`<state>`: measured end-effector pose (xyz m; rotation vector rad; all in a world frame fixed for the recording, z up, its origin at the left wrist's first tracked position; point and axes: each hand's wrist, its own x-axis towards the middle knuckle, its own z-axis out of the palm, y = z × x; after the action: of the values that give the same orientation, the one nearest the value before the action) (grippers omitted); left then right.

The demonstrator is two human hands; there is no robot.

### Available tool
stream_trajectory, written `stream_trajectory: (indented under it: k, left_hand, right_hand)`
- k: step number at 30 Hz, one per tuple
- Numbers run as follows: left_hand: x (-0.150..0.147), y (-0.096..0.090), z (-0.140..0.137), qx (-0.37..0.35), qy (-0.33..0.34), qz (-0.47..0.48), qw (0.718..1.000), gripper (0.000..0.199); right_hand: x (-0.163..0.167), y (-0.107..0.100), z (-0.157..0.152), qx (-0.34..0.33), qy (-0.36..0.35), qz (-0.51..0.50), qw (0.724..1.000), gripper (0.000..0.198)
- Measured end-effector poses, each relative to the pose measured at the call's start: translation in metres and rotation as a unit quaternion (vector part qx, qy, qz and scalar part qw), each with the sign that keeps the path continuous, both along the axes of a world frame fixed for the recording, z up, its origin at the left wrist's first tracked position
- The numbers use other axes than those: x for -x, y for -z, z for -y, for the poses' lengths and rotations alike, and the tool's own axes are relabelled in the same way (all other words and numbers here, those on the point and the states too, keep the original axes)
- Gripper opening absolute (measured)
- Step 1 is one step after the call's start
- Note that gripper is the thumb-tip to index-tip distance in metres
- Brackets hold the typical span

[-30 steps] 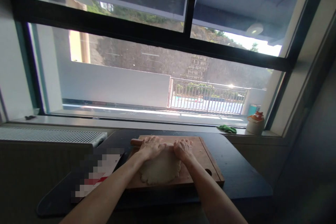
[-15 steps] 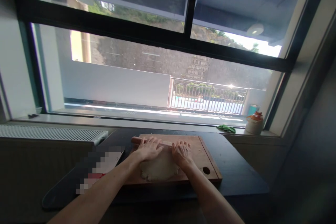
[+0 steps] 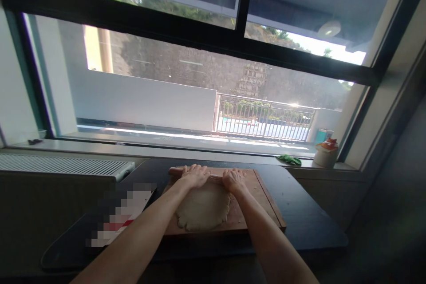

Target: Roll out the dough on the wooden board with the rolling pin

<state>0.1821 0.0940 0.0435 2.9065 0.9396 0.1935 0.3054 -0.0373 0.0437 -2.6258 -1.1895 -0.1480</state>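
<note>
A wooden rolling pin (image 3: pixel 216 178) lies across the far edge of a flattened sheet of pale dough (image 3: pixel 203 207). My left hand (image 3: pixel 197 175) is closed over the pin's left part, with its bare end sticking out beyond the fingers. Curled over the pin on the other side is my right hand (image 3: pixel 234 179), which hides the right end. Under the dough is a wooden cutting board (image 3: pixel 262 199). The dough has an uneven, ragged rim, most of all at its near side.
The board rests on a dark table (image 3: pixel 309 217). A partly pixelated red and white packet (image 3: pixel 123 215) lies left of my forearm. Beyond the table, a green cloth (image 3: pixel 289 159) and a pale jar (image 3: pixel 325 154) stand on the windowsill. A radiator (image 3: pixel 66 166) is at left.
Both hands have moved the rolling pin slightly away from me, toward the dough's far edge. More of the dough's surface shows. The camera view has shifted a little.
</note>
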Motion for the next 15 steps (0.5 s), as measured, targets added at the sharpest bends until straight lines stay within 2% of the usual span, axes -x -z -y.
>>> stream_trajectory:
  k: [4, 8, 11, 15]
  left_hand:
    - [-0.002, -0.004, 0.002, 0.006, -0.005, -0.011, 1.0, 0.056]
    - [0.013, -0.007, 0.008, 0.015, 0.018, -0.022, 0.999, 0.056]
    - [0.028, -0.009, 0.012, 0.021, 0.039, -0.033, 0.998, 0.051]
    - [0.043, -0.006, 0.018, 0.019, 0.057, -0.033, 0.998, 0.05]
  right_hand:
    - [-0.001, 0.0, 0.003, 0.0, -0.014, 0.001, 1.0, 0.047]
    - [0.016, 0.004, 0.02, -0.024, -0.035, 0.009, 0.999, 0.048]
    - [0.034, 0.014, 0.036, -0.052, -0.037, 0.02, 0.998, 0.053]
    - [0.051, 0.029, 0.049, -0.088, -0.044, 0.041, 0.994, 0.049]
